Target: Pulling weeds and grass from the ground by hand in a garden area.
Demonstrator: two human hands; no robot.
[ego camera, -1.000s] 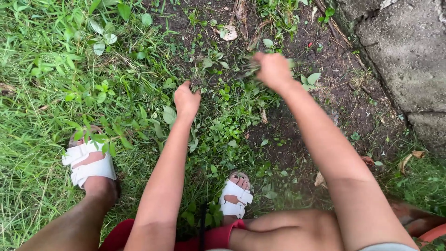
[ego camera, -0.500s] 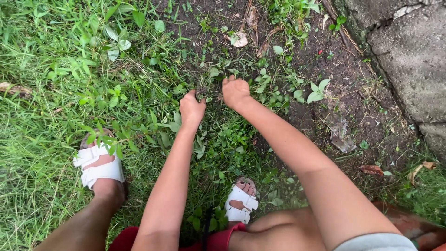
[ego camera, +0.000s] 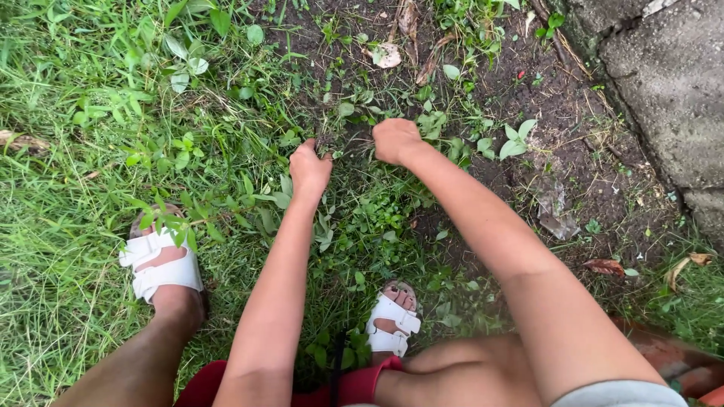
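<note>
Weeds (ego camera: 354, 143) between hands, concrete slab (ego camera: 664, 83) right.

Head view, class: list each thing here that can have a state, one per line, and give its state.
left hand: fist closed on weeds, down at the ground
right hand: fingers curled shut among weeds
weeds: green, rooted, low between both hands
left sandal: white, worn, flat on grass
right sandal: white, worn, partly hidden by plants
dry leaf: brown, lying on soil
concrete slab: grey, rough, at upper right
</note>
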